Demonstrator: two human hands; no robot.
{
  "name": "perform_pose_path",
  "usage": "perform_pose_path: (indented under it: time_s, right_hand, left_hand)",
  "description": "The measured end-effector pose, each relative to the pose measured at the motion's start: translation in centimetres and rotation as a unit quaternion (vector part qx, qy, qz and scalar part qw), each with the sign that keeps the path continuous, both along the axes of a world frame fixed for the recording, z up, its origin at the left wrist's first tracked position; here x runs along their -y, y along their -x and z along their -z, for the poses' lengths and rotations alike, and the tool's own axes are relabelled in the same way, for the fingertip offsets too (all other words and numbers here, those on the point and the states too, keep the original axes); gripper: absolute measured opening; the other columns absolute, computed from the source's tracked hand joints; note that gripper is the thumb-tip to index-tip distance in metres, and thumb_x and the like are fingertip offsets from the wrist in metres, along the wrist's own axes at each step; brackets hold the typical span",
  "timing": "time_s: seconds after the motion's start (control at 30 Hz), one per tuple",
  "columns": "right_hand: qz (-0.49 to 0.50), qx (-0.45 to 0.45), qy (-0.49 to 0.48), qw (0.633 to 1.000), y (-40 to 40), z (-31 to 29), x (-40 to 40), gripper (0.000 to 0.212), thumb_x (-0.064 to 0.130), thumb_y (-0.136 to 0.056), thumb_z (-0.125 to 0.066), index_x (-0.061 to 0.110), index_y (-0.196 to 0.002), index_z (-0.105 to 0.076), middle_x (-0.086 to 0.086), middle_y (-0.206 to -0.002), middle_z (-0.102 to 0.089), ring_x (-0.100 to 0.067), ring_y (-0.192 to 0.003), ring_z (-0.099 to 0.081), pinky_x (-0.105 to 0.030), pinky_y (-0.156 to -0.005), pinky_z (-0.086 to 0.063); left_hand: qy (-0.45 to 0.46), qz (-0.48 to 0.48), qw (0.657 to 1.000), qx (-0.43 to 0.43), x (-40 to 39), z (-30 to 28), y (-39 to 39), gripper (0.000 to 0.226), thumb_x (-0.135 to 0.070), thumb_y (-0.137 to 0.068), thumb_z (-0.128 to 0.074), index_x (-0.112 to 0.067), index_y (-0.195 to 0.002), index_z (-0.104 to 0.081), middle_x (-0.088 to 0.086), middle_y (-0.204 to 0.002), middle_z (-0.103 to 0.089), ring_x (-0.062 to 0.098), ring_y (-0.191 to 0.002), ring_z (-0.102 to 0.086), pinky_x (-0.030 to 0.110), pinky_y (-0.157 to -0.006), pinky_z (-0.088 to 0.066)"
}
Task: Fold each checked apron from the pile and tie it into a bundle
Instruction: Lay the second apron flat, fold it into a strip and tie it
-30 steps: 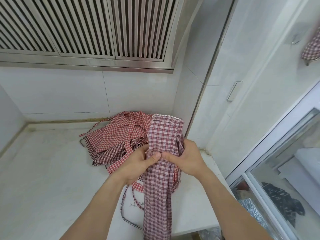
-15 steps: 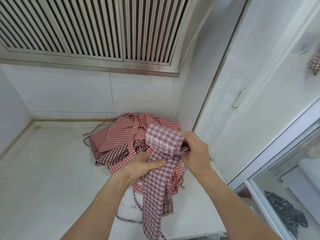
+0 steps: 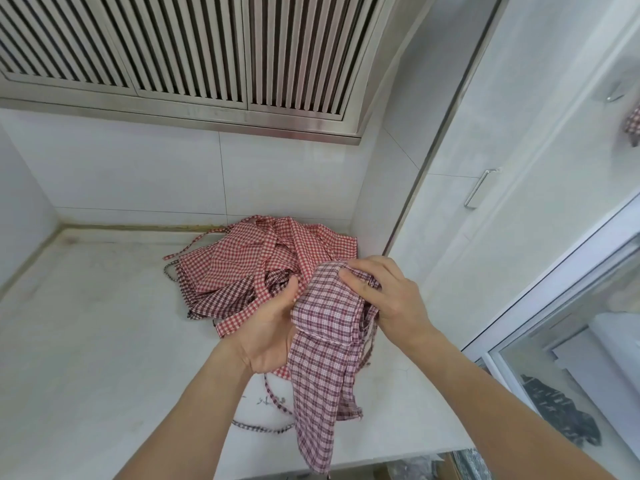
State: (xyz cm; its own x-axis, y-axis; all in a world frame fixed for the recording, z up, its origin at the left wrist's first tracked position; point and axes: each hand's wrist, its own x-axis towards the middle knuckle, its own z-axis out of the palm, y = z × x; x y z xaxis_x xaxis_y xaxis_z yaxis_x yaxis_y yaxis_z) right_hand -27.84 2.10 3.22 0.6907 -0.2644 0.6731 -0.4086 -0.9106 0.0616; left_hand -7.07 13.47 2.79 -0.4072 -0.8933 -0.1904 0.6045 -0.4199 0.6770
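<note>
I hold a dark-red and white checked apron above the white counter. Its upper end is rolled down into a thick fold, and the rest hangs as a long strip past the counter's front edge. My left hand grips the roll from the left, fingers hidden behind the cloth. My right hand curls over the roll's top right and pinches it. Behind my hands a pile of red checked aprons lies against the back wall, straps trailing.
A steel range hood with slatted vents hangs over the counter. A white cabinet door with a metal handle stands to the right. A loose checked strap curls on the counter near the front edge. Glass panels sit at lower right.
The apron's upright top end has been rolled downward into a fold. My right hand moved over the top of it, and my left hand shifted under the roll's left side.
</note>
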Motion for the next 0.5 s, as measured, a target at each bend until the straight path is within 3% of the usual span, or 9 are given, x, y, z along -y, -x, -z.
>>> perform_pose_path:
  time_s: [0.1, 0.2, 0.3, 0.4, 0.5]
  right_hand:
    - [0.007, 0.006, -0.049, 0.999, 0.2, -0.4, -0.2, 0.049, 0.006, -0.090, -0.051, 0.019, -0.137, -0.053, -0.009, -0.133, -0.054, -0.026, -0.122, -0.052, -0.040, -0.072, -0.060]
    - [0.042, 0.070, -0.216, 0.973, 1.0, -0.6, -0.6, 0.056, 0.005, -0.081, -0.044, 0.015, -0.133, -0.061, -0.004, -0.131, -0.054, -0.022, -0.121, -0.054, -0.037, -0.094, -0.053]
    - [0.118, 0.100, -0.406, 0.901, 2.6, -1.0, 0.1, 0.055, -0.021, -0.072, -0.046, 0.018, -0.103, -0.070, 0.013, -0.098, -0.061, -0.020, -0.087, -0.063, -0.045, -0.083, -0.056]
    - [0.190, 0.055, -0.490, 0.849, 4.9, 0.0, 2.0, 0.056, -0.023, -0.074, -0.042, 0.027, -0.076, -0.067, 0.008, -0.085, -0.067, -0.018, -0.088, -0.063, -0.031, -0.081, -0.048]
    - [0.266, -0.023, -0.566, 0.780, 6.7, 0.9, 2.8, 0.045, -0.013, -0.081, -0.045, 0.024, -0.092, -0.067, 0.003, -0.096, -0.063, -0.017, -0.091, -0.059, -0.016, -0.071, -0.042]
  left_hand:
    - [-0.013, -0.042, 0.991, 0.124, 0.2, -1.2, 0.5, 0.048, -0.036, -0.091, -0.058, -0.010, -0.132, -0.058, 0.011, -0.128, -0.067, 0.027, -0.119, -0.064, 0.036, -0.096, -0.054]
    - [-0.026, -0.075, 0.986, 0.147, 0.5, -0.9, 0.3, 0.049, -0.024, -0.088, -0.064, -0.005, -0.133, -0.057, 0.012, -0.124, -0.069, 0.026, -0.115, -0.066, 0.034, -0.091, -0.057]
    - [-0.035, -0.106, 0.987, 0.115, 0.3, 0.0, -0.4, 0.052, -0.016, -0.087, -0.066, -0.008, -0.137, -0.053, 0.012, -0.127, -0.068, 0.028, -0.117, -0.065, 0.040, -0.098, -0.052]
    - [-0.030, -0.118, 0.989, 0.077, 0.2, 0.5, -1.1, 0.053, -0.009, -0.085, -0.065, -0.012, -0.136, -0.053, 0.012, -0.126, -0.068, 0.027, -0.116, -0.066, 0.039, -0.095, -0.055]
    - [0.004, -0.103, 0.991, 0.089, 0.3, 0.8, -1.2, 0.059, -0.007, -0.081, -0.070, -0.017, -0.136, -0.052, 0.010, -0.129, -0.067, 0.027, -0.118, -0.065, 0.036, -0.090, -0.058]
